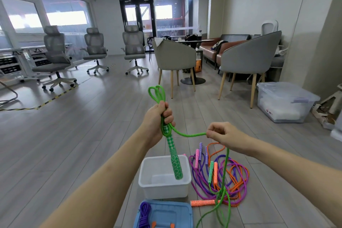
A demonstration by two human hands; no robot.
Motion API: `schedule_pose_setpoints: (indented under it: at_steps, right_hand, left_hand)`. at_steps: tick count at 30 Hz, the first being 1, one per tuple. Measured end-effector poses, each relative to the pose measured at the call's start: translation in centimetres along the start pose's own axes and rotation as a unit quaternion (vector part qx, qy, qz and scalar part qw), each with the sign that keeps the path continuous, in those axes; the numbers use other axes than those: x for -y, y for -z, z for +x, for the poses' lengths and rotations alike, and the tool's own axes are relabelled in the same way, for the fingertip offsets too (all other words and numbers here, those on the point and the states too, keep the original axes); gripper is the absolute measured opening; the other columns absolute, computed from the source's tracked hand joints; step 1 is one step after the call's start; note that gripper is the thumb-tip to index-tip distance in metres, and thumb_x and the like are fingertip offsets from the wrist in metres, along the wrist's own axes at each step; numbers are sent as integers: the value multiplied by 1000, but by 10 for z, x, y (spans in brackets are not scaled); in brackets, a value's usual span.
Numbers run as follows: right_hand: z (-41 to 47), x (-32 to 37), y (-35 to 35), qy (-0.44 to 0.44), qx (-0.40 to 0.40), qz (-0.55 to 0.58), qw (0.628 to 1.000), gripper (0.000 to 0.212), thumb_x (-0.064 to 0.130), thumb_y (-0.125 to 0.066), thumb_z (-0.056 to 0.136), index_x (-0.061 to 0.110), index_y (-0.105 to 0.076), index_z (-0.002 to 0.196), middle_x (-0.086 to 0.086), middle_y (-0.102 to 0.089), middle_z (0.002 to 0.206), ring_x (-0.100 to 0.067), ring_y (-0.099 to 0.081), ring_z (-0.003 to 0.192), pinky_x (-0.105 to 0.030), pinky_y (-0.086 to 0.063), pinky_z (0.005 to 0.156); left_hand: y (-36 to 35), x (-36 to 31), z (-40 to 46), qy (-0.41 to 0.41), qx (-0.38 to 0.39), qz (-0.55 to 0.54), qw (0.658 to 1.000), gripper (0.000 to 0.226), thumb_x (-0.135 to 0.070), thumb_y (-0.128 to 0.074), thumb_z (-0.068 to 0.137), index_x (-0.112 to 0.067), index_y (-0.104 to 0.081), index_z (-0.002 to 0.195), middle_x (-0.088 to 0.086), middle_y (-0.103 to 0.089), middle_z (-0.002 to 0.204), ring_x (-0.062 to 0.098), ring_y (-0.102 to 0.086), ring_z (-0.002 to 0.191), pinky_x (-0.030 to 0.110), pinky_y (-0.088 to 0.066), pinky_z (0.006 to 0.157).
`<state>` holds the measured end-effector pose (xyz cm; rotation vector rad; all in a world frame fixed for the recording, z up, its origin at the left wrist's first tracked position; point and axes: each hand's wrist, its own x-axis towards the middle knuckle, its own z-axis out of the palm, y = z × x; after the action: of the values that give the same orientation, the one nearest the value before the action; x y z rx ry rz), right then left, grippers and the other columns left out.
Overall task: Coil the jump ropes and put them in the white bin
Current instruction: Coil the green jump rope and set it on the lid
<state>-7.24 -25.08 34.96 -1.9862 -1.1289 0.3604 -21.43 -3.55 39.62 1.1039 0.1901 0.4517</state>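
My left hand (pixel 159 120) grips a green jump rope (pixel 187 134) together with one of its green patterned handles (pixel 174 159), which hangs down over the white bin (pixel 148 181). Loops of the green rope stick up above my fist. My right hand (pixel 220 133) pinches the green rope to the right, and the rest of it drops to the floor. The rope's other green handle (pixel 211 172) lies in a pile of purple, pink and orange ropes (pixel 238 181) right of the bin. An orange handle (pixel 202 203) lies in front of the pile.
A blue bin lid (pixel 172 214) lies on the floor just before the white bin, with a purple coiled rope (pixel 144 214) on it. A clear lidded storage box (pixel 285 102) stands at the right. Armchairs (pixel 248 61) and office chairs (pixel 55 55) stand farther back.
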Motion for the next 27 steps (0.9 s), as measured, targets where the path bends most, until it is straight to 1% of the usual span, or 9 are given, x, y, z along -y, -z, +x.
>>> schedule_pose_setpoints:
  at_steps: [3, 5, 7, 8, 11, 15, 20, 23, 27]
  right_hand:
    - [2, 10, -3, 35, -14, -7, 999, 15, 33, -64, 101, 22, -70, 93, 6, -56, 72, -6, -48, 64, -26, -41, 62]
    - [2, 19, -4, 57, -27, -4, 998, 13, 32, -64, 100, 24, -71, 93, 7, -59, 73, -3, -50, 65, -22, -42, 63]
    - [2, 29, -4, 79, -28, 3, 996, 13, 32, -64, 101, 24, -72, 93, 7, -60, 74, -3, -50, 66, -20, -42, 63]
    - [2, 34, -5, 89, -29, 4, 996, 13, 31, -64, 101, 24, -72, 94, 6, -60, 75, -3, -50, 67, -19, -42, 63]
    - [5, 43, -10, 106, -43, 20, 993, 11, 27, -64, 101, 21, -73, 96, 5, -68, 81, -5, -60, 73, -20, -48, 68]
    - [9, 44, -18, 112, -79, 20, 990, 9, 27, -65, 100, 23, -71, 95, 5, -70, 83, -19, -65, 77, -38, -53, 75]
    - [11, 43, -24, 127, -108, 2, 986, 10, 31, -66, 99, 28, -71, 91, 7, -69, 79, -15, -65, 73, -46, -58, 74]
    - [13, 43, -30, 123, -118, -22, 985, 11, 34, -69, 96, 29, -70, 86, 8, -69, 78, -10, -63, 73, -44, -57, 73]
    - [14, 45, -35, 132, -133, -82, 979, 16, 35, -71, 95, 25, -67, 83, 10, -64, 79, -3, -58, 73, -33, -51, 69]
  left_hand:
    - [-4, 5, -8, 23, 27, 69, 997, 30, -30, -32, 112, -16, -49, 91, 1, -55, 69, 19, -58, 61, 32, -49, 60]
    - [-6, 9, -10, 27, 32, 82, 996, 32, -27, -32, 113, -13, -51, 91, 7, -68, 79, 27, -72, 80, 43, -59, 77]
    - [-10, 13, -12, 37, 41, 90, 994, 32, -26, -32, 113, -12, -52, 93, 11, -73, 89, 32, -74, 95, 51, -57, 91]
    - [-12, 15, -14, 43, 44, 98, 993, 31, -26, -32, 113, -11, -52, 93, 12, -73, 94, 32, -74, 97, 50, -58, 91]
    - [-16, 19, -18, 63, 60, 130, 988, 28, -25, -32, 113, -9, -49, 98, 21, -75, 106, 33, -75, 95, 45, -61, 84]
    - [-18, 27, -20, 89, 90, 140, 982, 26, -25, -33, 113, -6, -49, 105, 20, -75, 95, 37, -75, 87, 47, -60, 84]
    - [-17, 37, -19, 66, 130, 217, 965, 41, -29, -30, 113, 3, -51, 129, 24, -72, 111, 34, -74, 88, 53, -57, 97]
    - [-16, 40, -19, 33, 129, 238, 962, 35, -26, -31, 113, -3, -48, 133, 25, -69, 116, 33, -71, 86, 52, -57, 95]
    - [-14, 44, -20, 9, 131, 262, 956, 31, -26, -32, 113, -4, -49, 128, 12, -65, 93, 26, -67, 79, 51, -59, 90]
